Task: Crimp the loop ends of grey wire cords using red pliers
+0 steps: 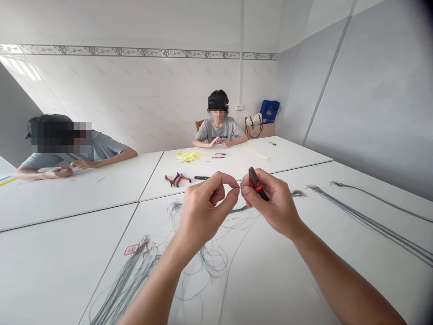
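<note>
My right hand (272,205) grips a small wire stripper (256,184) with red and black handles, its head pointing up and towards my left hand. My left hand (204,210) is raised just beside that tool, thumb and forefinger pinched together. Any wire between those fingertips is too thin to make out. Below both hands, loose bundles of thin grey wire (130,275) spread over the white table (270,289), and more straight bundles (372,223) lie to the right. Neither hand touches these bundles.
Red-handled pliers (177,179), a black-handled tool (201,178) and yellow wire strands (187,156) lie on the adjoining table. One person (77,149) leans over the left table, and another (218,131) sits across, hands together. Bags (269,111) stand by the far wall.
</note>
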`<state>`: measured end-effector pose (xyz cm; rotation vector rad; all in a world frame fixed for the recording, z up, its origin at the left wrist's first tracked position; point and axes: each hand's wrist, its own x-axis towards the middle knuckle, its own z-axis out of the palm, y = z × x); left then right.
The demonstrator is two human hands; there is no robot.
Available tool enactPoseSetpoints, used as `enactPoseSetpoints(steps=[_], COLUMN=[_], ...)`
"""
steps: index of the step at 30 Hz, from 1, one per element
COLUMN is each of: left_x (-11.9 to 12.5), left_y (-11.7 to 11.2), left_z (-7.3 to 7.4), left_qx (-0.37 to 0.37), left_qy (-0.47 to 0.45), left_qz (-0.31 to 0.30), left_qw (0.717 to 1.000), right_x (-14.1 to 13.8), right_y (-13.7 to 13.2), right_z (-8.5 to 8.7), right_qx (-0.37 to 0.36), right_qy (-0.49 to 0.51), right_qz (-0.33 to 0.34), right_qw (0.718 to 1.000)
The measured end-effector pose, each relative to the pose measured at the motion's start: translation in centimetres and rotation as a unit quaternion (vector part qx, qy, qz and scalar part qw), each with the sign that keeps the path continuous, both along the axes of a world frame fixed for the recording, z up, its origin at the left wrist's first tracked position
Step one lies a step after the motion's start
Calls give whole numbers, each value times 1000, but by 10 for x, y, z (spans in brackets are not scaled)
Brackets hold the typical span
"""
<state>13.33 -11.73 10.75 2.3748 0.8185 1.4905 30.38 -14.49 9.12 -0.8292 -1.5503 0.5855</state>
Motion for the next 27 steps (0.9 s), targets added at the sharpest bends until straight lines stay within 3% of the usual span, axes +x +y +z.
enactPoseSetpoints(steps=[14,22,27], left_x=[0,0,-1], left_y=[0,-3,-5], left_z=[-3,1,0], left_qx=[10,0,93], left_qy=[0,2,22], left_qz=[8,3,27], left_qw=[1000,1000,995], right_x=[1,0,-1], right_y=[2,-2,-4], right_z=[-3,0,1], right_qx=[-28,12,16], right_qy=[5,-29,-28], right_qz=[23,-19,-22], right_qw=[999,999,999])
